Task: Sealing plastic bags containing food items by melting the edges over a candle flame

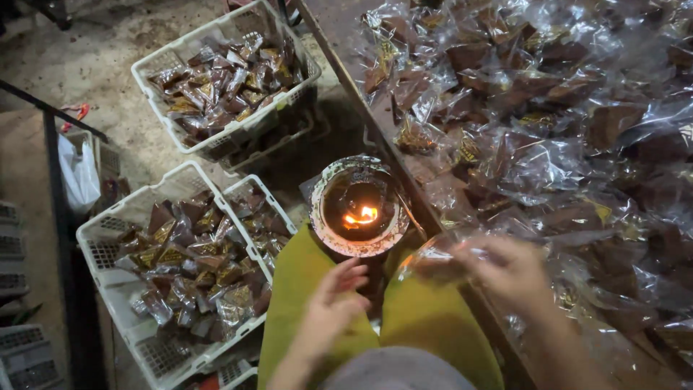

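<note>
A round metal bowl (359, 206) with a small flame burning inside sits between my knees, which are covered in yellow-green cloth. My left hand (333, 300) hovers just below the bowl with fingers spread and nothing in it. Blurred with motion, my right hand (509, 267) holds a clear plastic packet (433, 261) with a brown piece inside, right of the flame. The packet's open end points toward the bowl.
A low table (339, 43) on the right is heaped with clear packets of brown pieces (534, 108). Two white plastic baskets (155, 68) (108, 231) of sealed packets stand on the dirt floor at left. A white bag (78, 173) hangs from a dark rail.
</note>
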